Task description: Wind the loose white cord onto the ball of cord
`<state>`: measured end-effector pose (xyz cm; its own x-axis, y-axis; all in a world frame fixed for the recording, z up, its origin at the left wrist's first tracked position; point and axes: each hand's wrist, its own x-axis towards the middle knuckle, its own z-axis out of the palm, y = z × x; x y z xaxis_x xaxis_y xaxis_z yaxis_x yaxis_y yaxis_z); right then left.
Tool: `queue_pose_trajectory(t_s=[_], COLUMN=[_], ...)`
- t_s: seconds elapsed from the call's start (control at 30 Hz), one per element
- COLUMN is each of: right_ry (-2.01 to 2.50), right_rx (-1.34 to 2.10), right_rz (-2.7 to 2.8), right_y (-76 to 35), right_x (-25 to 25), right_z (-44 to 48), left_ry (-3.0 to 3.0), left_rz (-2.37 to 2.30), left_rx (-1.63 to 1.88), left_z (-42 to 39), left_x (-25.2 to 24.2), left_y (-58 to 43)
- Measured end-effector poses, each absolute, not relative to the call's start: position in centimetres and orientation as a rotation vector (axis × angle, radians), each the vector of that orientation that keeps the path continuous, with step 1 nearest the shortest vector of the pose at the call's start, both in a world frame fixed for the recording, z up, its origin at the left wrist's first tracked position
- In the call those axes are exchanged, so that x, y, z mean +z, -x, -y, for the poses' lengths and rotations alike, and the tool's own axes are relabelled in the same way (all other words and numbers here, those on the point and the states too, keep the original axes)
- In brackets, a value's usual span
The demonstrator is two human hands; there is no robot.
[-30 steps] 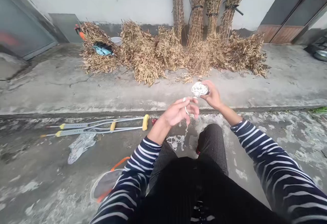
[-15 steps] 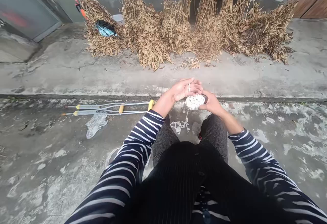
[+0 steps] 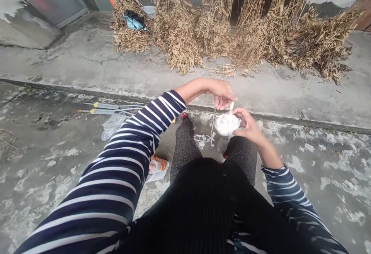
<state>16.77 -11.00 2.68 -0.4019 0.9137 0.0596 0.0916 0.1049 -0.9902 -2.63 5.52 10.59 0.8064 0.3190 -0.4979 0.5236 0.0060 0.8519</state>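
Note:
A round white bundle of wound cord (image 3: 226, 125) sits in my right hand (image 3: 248, 126), whose thumb and fingers are closed around its right side. My left hand (image 3: 222, 93) is above the bundle and to its left, with thumb and forefinger pinching a short white length of the cord. The other left fingers curl downward. From this area a thin cord hangs toward the ground, where a loose tangle of white cord (image 3: 204, 140) lies between my feet.
Yellow-and-grey crutches (image 3: 107, 109) lie to the left beside a clear plastic bag (image 3: 112, 126). A box with orange print (image 3: 158, 169) is near my left leg. Ahead, dried plant bundles (image 3: 185, 30) lean on the wall above a raised concrete step (image 3: 95, 66).
My left hand has turned palm-down and now pinches a white strand above the bundle; before, its fingers were stretched out. The bundle is slightly lower, and the view has shifted left.

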Motion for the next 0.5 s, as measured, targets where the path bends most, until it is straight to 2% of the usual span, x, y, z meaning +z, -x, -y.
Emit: queue_pose_trajectory(t_s=[0.13, 0.27, 0.5], right_ry=[0.944, 0.997, 1.117], right_rx=[1.398, 1.286, 1.153], right_rz=[1.529, 1.453, 1.227], right_y=[-16.1, -16.7, -19.8], right_x=[2.8, 3.1, 5.3], right_z=[11.6, 12.0, 10.3], left_ry=[-1.635, -1.504, -1.317], left_rz=[-0.734, -0.685, -0.734], left_rx=[-0.187, -0.116, 0.290], left_z=[-6.5, -6.2, -4.6], left_x=[10.3, 6.7, 0.7], left_y=[2.3, 3.3, 3.2])
